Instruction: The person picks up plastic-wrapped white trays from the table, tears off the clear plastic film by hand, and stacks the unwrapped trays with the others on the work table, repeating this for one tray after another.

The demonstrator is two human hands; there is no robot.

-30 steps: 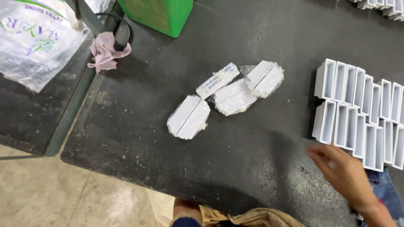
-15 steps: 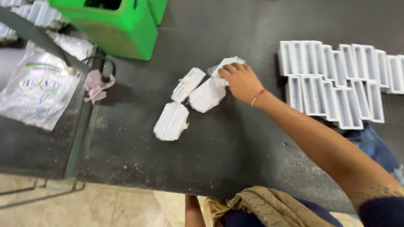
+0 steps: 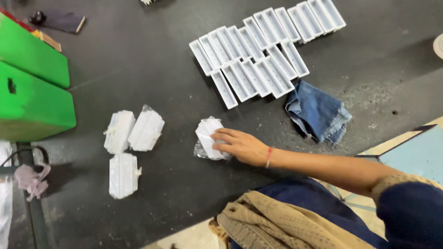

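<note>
Here the right hand (image 3: 242,146) lies on a white plastic-wrapped packet (image 3: 207,136) on the black table (image 3: 152,60), fingers seemingly curled around it; three similar packets (image 3: 131,138) lie left.

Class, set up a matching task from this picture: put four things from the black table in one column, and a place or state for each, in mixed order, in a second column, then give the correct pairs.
Things
1. right hand
2. denim cloth
3. green bins
4. open white trays

Places or states
A. lined up in rows at the far side of the table
B. at the left edge of the table
C. resting on a plastic-wrapped white pack
D. crumpled, just below the rows

Pairs: 1-C, 2-D, 3-B, 4-A
</note>
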